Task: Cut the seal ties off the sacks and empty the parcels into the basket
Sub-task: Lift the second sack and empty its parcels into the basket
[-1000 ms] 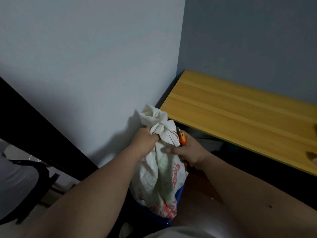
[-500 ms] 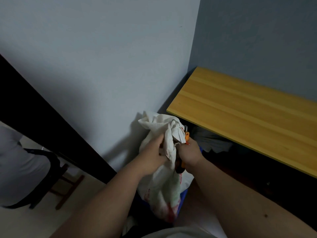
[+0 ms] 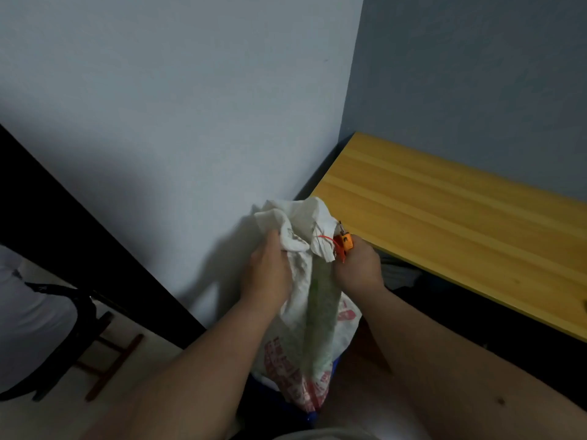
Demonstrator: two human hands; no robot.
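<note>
1. The left hand is gripping the gathered neck of a white woven sack, its fingers curled round a bunch of the cloth just below the crumpled mouth.
2. The right hand is holding an orange-handled cutter, fingers wrapped narrow round the handle; the tool's dark tip is poking up past them, right at the sack's neck.
3. A thin red seal tie is showing at the neck between the two sets of fingers, just beside the cutter's orange body (whether the blade is touching it cannot be told).
4. The sack is hanging down from the left fingers, printed with red and green marks (the lettering is too blurred to read), and its lower end is sitting against something blue below both wrists, which is mostly hidden.
5. A yellow wooden desk is lying beyond the right fingers, its near corner close to the cutter.
6. A pale wall is standing behind the sack, beyond the left fingers.
7. Well off to the outer side of the left fingers, a person in light clothing is sitting on a dark chair with reddish-brown legs.
</note>
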